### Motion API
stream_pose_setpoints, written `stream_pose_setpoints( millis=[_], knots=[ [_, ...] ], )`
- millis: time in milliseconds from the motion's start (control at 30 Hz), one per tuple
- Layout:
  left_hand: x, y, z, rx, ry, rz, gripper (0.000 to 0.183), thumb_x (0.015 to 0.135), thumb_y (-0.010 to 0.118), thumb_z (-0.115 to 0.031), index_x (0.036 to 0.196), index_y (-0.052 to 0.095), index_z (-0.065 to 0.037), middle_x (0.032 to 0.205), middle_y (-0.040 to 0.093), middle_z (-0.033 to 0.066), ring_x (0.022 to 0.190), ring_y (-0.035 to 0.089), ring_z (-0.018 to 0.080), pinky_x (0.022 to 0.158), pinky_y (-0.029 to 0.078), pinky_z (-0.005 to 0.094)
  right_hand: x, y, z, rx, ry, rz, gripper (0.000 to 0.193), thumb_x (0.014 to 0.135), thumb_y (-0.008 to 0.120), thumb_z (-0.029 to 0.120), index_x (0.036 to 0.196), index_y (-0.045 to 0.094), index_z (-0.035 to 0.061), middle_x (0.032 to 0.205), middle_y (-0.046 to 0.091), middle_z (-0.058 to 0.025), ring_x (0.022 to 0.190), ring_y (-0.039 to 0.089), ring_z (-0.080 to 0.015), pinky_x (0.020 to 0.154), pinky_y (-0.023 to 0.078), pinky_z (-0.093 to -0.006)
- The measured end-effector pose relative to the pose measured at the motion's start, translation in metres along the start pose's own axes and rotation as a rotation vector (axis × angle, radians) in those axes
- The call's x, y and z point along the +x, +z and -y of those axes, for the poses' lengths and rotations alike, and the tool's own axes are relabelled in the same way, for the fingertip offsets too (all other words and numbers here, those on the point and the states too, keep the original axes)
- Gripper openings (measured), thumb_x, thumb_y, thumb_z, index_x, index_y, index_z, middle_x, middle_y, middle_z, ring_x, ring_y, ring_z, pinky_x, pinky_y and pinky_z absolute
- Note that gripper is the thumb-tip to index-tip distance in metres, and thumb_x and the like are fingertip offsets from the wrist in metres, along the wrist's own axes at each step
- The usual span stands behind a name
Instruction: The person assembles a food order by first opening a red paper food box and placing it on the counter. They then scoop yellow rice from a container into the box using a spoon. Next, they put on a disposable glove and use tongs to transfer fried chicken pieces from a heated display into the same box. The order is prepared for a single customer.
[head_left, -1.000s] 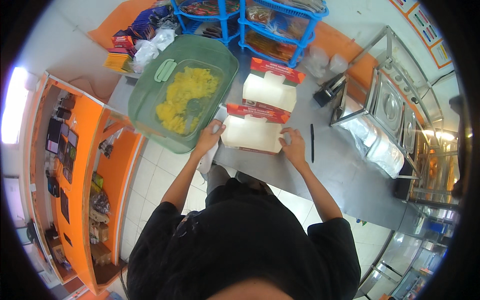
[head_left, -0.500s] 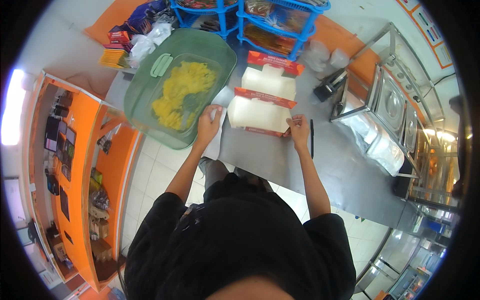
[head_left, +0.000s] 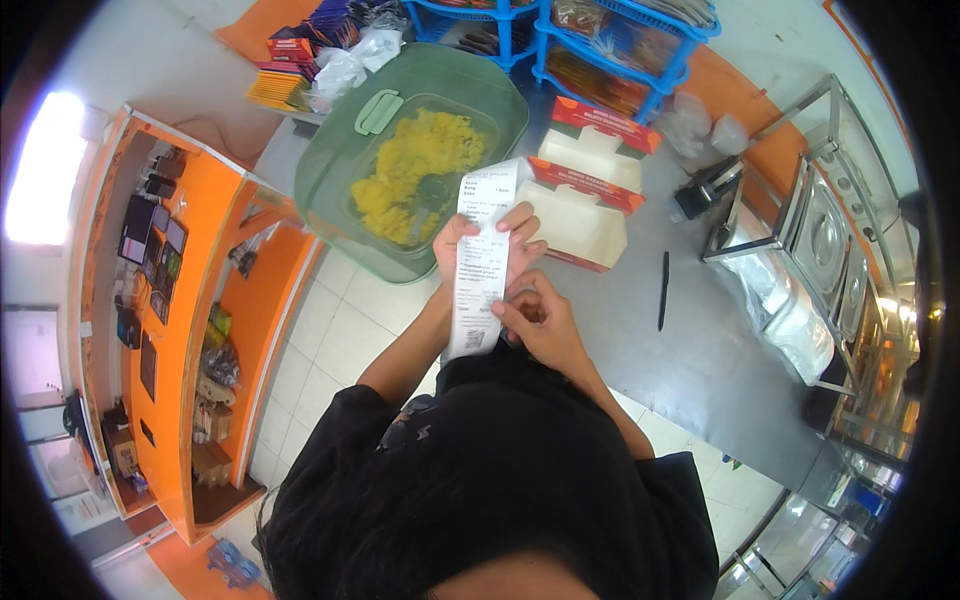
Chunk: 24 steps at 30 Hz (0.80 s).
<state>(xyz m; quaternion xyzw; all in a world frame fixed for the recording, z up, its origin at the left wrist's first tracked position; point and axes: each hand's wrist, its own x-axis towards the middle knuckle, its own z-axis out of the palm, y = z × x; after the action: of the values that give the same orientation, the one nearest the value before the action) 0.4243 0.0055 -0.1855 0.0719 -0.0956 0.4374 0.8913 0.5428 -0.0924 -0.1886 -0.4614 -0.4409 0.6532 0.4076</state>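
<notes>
A long printed paper receipt (head_left: 478, 270) is held up over the near edge of the counter. My left hand (head_left: 450, 247) is closed around its middle, thumb in front and fingers behind. Lower down, my right hand (head_left: 545, 318) pinches the receipt's right edge, fingers curled. Just beyond the hands stand two open cardboard food boxes, red outside and pale inside: a nearer box (head_left: 572, 225) and a farther box (head_left: 597, 150). To their left is a green plastic tub (head_left: 325, 185) with yellow rice (head_left: 420, 150) showing in it. A black pen (head_left: 664, 290) lies right of the boxes.
Blue plastic racks (head_left: 610, 75) with packets stand at the back of the metal counter (head_left: 640, 350). A black device (head_left: 708, 188) and a steel warmer with lidded pans (head_left: 815, 240) are at right. Orange shelving (head_left: 210, 260) stands on the left.
The receipt has been raised from beside the tub to in front of my body, in my left hand. My right hand has left the nearer box and moved left to the receipt.
</notes>
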Motion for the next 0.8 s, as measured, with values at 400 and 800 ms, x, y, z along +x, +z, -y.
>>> stream_pose_setpoints(
  millis=[400, 800],
  knots=[
    [0.018, 0.047, -0.022, 0.834, 0.095, -0.264, 0.043, 0.096, 0.044, -0.024, 0.130, 0.039, 0.003, 0.113, 0.059, 0.0210, 0.096, 0.062, 0.0287, 0.089, 0.051, 0.0400, -0.008, -0.005, 0.034, 0.203, 0.028, -0.066, 0.022, 0.094, 0.060, 0.015, 0.111, 0.059, 0.0014, 0.073, 0.064, -0.0014, 0.059, 0.050, -0.0043, 0.053, 0.038, -0.0197],
    [0.051, 0.070, -0.077, 0.660, 0.016, -0.251, 0.037, 0.097, 0.046, -0.026, 0.123, 0.047, 0.001, 0.112, 0.061, 0.0170, 0.088, 0.060, 0.0179, 0.077, 0.054, 0.0340, 0.001, 0.027, 0.058, 0.066, 0.113, -0.117, 0.018, 0.092, 0.063, 0.014, 0.101, 0.066, -0.0011, 0.067, 0.063, 0.0000, 0.051, 0.045, -0.0029, 0.047, 0.033, -0.0187]
  ],
)
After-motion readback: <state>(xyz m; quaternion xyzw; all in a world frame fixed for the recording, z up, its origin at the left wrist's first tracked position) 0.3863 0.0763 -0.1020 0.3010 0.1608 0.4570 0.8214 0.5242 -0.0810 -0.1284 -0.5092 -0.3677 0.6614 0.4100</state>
